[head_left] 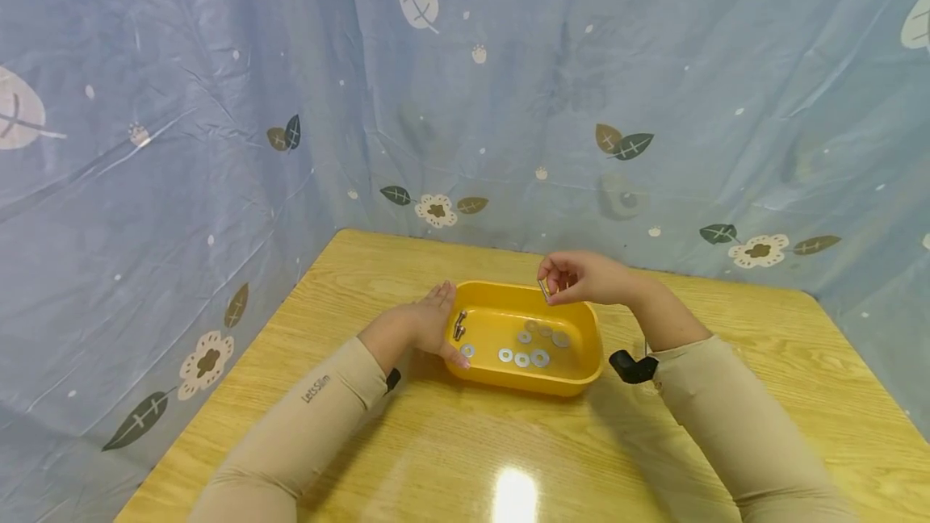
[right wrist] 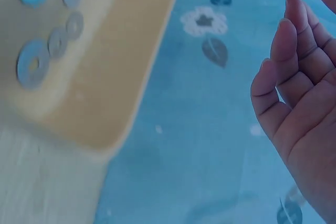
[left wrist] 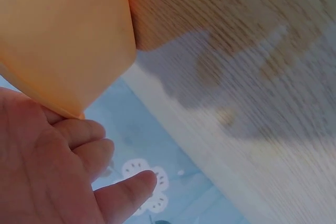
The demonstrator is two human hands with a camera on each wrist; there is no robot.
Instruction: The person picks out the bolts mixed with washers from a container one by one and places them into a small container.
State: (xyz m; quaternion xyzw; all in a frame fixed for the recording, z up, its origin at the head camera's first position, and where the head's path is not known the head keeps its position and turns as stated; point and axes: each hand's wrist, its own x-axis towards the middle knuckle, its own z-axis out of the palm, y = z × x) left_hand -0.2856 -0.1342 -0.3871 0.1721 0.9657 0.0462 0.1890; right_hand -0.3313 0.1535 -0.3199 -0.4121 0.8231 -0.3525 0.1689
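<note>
Beige sleeves (head_left: 294,430), one with lettering (head_left: 316,390)

Smooth plastic tray (head_left: 523,382), metal washers (head_left: 546,359), glossy wood-grain table (head_left: 436,442)

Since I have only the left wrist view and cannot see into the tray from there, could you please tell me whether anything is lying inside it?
Observer: Yes, the head view shows washers and screws lying in the yellow tray.
Operator: Thank you. The person's right grip is outside my picture, so could you say whether it is holding anything?
Observer: It is: in the head view, the right grip pinches a slim metal piece.
</note>
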